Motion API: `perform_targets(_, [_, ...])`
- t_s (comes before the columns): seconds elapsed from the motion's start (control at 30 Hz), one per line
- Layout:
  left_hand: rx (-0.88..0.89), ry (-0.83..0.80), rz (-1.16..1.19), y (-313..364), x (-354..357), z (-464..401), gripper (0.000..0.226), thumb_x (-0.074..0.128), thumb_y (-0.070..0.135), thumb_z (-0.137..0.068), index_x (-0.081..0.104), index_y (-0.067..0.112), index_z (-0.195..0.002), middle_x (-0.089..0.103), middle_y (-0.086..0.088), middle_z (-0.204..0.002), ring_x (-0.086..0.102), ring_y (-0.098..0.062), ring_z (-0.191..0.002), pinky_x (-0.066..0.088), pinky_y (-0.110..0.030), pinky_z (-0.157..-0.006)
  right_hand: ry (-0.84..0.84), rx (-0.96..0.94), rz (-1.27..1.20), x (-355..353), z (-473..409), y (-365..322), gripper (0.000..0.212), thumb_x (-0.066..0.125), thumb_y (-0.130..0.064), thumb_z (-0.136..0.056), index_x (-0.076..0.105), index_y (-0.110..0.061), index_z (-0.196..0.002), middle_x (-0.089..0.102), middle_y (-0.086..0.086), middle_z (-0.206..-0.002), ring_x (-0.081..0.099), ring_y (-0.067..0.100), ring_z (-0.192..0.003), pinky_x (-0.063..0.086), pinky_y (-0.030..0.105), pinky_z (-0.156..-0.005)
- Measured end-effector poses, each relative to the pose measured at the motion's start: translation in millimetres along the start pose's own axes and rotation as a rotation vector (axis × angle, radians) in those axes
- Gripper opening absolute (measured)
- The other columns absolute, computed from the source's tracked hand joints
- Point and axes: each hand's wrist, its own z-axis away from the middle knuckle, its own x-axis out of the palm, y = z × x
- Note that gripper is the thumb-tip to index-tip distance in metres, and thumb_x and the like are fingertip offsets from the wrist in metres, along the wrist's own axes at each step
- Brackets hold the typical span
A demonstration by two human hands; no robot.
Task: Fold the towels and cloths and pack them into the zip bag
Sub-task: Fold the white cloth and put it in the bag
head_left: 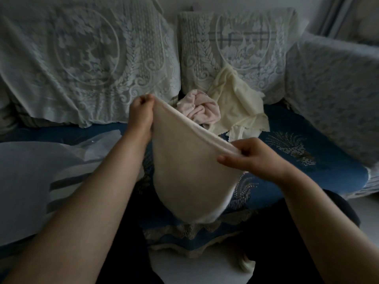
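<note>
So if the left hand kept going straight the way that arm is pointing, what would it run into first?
Probably the lace-covered sofa cushion behind it. The left hand, gripping a corner of the cream towel, points up and away toward it; nothing shows between, though depth is hard to judge.

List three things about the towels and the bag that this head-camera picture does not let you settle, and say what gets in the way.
1. Whether the cream towel held up by the left hand and right hand is already doubled: only one face shows.
2. How many cloths sit in the pile: the pink cloth and pale yellow cloth are crumpled together, and the towel covers their near edge.
3. Whether the translucent bag is zipped: the left forearm and frame edge cut it off.
</note>
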Motion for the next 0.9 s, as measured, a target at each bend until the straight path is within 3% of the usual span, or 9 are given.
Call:
perform_targets(0.13, [0.037,0.096,-0.070,22.7,-9.7,-38.6,0.029,0.046,0.033,-0.095,0.058,0.014,-0.114,0.058,-0.006,-0.108,0.055,-0.022,-0.101,0.047,-0.038,-0.093,-0.261,0.052,-0.069,-36.1,-3.3,-15.9,0.019,0.074,-0.040,-0.072,0.073,-0.022,-0.067,0.069,-0.006,-0.067,0.064,0.004,-0.067,0.047,0.016,-0.062])
perform_targets(0.2, [0.061,0.150,-0.102,35.3,-13.6,-48.3,0.035,0.042,0.030,-0.097,0.052,0.011,-0.123,0.054,-0.006,-0.112,0.052,-0.022,-0.103,0.045,-0.036,-0.094,-0.286,0.097,0.072,-46.3,-5.5,-22.9,0.028,0.073,-0.046,-0.073,0.074,-0.018,-0.073,0.071,0.000,-0.072,0.066,0.008,-0.071,0.050,0.023,-0.067])
perform_targets(0.27, [0.092,0.211,-0.103,39.7,-22.7,-57.5,0.030,0.037,0.026,-0.098,0.048,0.010,-0.121,0.050,-0.006,-0.109,0.049,-0.020,-0.098,0.043,-0.033,-0.089,-0.250,0.160,0.598,-50.2,-11.9,-27.6,0.049,0.064,-0.064,-0.072,0.069,-0.016,-0.078,0.069,0.002,-0.078,0.063,0.014,-0.075,0.049,0.035,-0.081])
perform_targets(0.33, [0.138,0.264,-0.132,38.8,-32.4,-65.3,0.016,0.034,0.024,-0.099,0.044,0.014,-0.107,0.047,-0.003,-0.096,0.044,-0.017,-0.090,0.038,-0.029,-0.080,-0.226,0.174,1.159,-50.5,-16.2,-30.5,0.050,0.050,-0.073,-0.076,0.062,-0.025,-0.087,0.064,-0.004,-0.090,0.057,0.015,-0.087,0.040,0.038,-0.096])
perform_targets(0.4, [0.212,0.300,-0.147,37.3,-37.0,-70.6,0.011,0.034,0.023,-0.098,0.040,0.014,-0.100,0.043,0.002,-0.088,0.041,-0.015,-0.085,0.036,-0.026,-0.072,-0.265,0.145,1.393,-50.8,-20.3,-28.4,0.051,0.047,-0.070,-0.080,0.062,-0.030,-0.109,0.059,-0.003,-0.112,0.052,0.018,-0.107,0.034,0.041,-0.099])
perform_targets(0.57, [0.312,0.316,-0.183,43.6,-30.3,-78.3,0.010,0.037,0.024,-0.100,0.044,0.017,-0.103,0.049,-0.002,-0.103,0.047,-0.013,-0.091,0.038,-0.012,-0.065,-0.415,-0.322,1.431,-25.9,-32.6,-6.2,0.045,0.052,-0.061,-0.083,0.071,-0.024,-0.099,0.050,0.000,-0.131,0.043,0.023,-0.119,0.038,0.044,-0.099])
perform_targets(0.7, [0.288,0.285,-0.216,49.9,-17.6,-91.6,0.024,0.041,0.025,-0.099,0.052,0.012,-0.116,0.052,0.000,-0.106,0.050,-0.012,-0.095,0.039,-0.019,-0.079,-0.512,-0.833,1.329,8.8,-50.0,24.2,0.037,0.059,-0.053,-0.081,0.075,-0.020,-0.073,0.069,-0.001,-0.106,0.057,0.020,-0.108,0.041,0.043,-0.103])
perform_targets(0.8, [0.288,0.280,-0.217,51.4,-7.2,-100.6,0.024,0.042,0.024,-0.099,0.054,0.009,-0.113,0.052,-0.002,-0.102,0.049,-0.013,-0.091,0.038,-0.018,-0.075,-0.633,-0.818,1.342,25.7,-65.1,39.2,0.054,0.041,-0.054,-0.092,0.073,-0.014,-0.074,0.068,0.000,-0.074,0.057,0.019,-0.086,0.030,0.045,-0.106])
perform_targets(0.9, [0.275,0.320,-0.225,48.8,-10.3,-108.9,0.028,0.041,0.024,-0.099,0.053,0.006,-0.118,0.051,-0.001,-0.104,0.049,-0.011,-0.092,0.039,-0.011,-0.067,-0.626,-0.684,1.453,24.1,-80.4,57.4,0.048,0.037,-0.050,-0.094,0.072,-0.019,-0.081,0.065,-0.004,-0.068,0.045,0.016,-0.077,0.029,0.041,-0.091])
